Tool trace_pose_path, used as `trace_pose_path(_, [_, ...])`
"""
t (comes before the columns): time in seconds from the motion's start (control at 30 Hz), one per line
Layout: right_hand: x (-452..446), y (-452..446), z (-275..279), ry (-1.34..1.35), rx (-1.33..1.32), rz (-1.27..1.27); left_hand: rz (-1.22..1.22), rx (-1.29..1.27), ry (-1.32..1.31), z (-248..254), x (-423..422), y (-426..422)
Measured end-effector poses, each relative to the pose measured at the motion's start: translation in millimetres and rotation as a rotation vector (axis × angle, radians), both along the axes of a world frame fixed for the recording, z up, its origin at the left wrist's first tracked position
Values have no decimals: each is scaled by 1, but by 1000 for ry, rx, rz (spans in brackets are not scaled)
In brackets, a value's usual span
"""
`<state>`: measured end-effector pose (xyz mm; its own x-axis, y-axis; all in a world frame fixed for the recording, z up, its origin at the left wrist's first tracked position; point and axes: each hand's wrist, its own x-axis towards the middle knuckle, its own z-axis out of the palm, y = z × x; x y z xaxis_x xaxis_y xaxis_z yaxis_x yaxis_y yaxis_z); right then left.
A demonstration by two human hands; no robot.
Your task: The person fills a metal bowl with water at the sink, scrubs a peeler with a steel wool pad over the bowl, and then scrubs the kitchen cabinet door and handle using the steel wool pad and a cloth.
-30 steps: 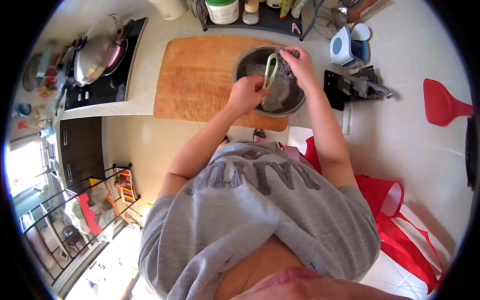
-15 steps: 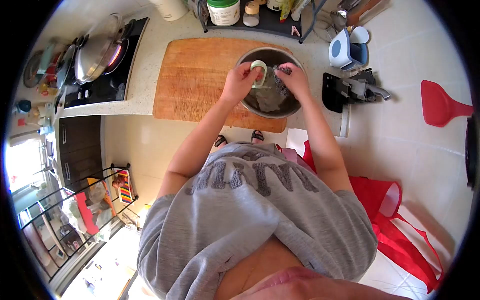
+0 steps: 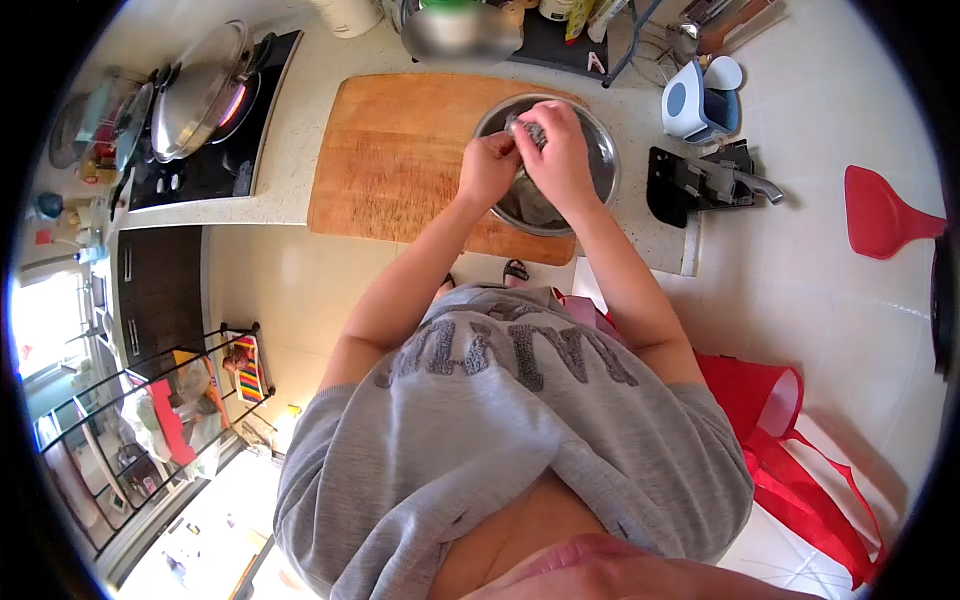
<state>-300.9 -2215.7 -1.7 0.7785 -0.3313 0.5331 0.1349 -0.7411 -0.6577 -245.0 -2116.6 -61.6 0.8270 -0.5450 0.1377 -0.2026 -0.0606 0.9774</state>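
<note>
A steel bowl [image 3: 605, 165] stands on the right part of the wooden cutting board [image 3: 390, 160], with liquid in its bottom. Over its left side my two hands meet. My right hand [image 3: 562, 155] is closed on a grey steel wool scrubber [image 3: 535, 132], pressed against what the other hand holds. My left hand [image 3: 488, 170] is closed with its fingers pinched; the pale green loop-shaped thing it held a moment ago is now mostly hidden by the fingers and scrubber.
A stove with a lidded pan [image 3: 190, 110] is at the left. To the right are a black knife holder [image 3: 690, 185] and a blue-and-white container [image 3: 685, 105]. A shelf rack [image 3: 570, 50] stands behind the board. A red spatula [image 3: 880, 212] and red bags [image 3: 750, 390] are further right.
My right hand has moved left and up with the scrubber, from inside the bowl to my left hand. The pale green loop has gone from sight between the hands.
</note>
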Motion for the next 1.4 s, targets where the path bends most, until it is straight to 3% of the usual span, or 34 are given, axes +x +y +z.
trace_pose_path(0.2, [0, -28, -36, 201, 168, -195, -13, 32, 161, 1, 1, 10])
trace_pose_path(0.33, [4, 3, 3, -64, -13, 58, 58, 89, 101, -4, -3, 8])
trace_pose_path(0.4, [7, 10, 1, -4, -176, -5, 47, 115, 27, -3, 1, 4])
trace_pose_path(0.5, [10, -7, -12, 107, 95, -26, 12, 287, -23, 13, -3, 6])
trace_pose_path(0.6, [9, -37, -43, 214, 24, -177, 8, 78, 207, -14, -1, 5])
trace_pose_path(0.7, [-4, -62, -90, 539, -238, -241, 15, -108, 459, -3, 1, 10])
trace_pose_path(0.8, [-10, -62, -90, 775, -91, -206, -14, -253, 585, 0, 6, 19])
trace_pose_path(1.0, [1, -25, -23, 149, 146, -83, -5, -300, 586, 9, 4, 19])
trace_pose_path(1.07, [3, -21, -24, 244, 191, -11, 19, -311, 499, 15, 5, 17])
trace_pose_path(1.13, [-1, -27, -35, 256, 205, -177, 57, -315, 437, 28, 4, 23])
trace_pose_path(1.27, [-26, -40, -53, 458, 105, -216, 141, -323, 381, 47, 7, 34])
trace_pose_path(1.37, [-37, -35, -53, 569, 115, -90, 162, -449, 593, 54, 8, 33])
trace_pose_path(1.4, [-38, -30, -50, 508, 321, -52, 167, -492, 675, 57, 7, 32])
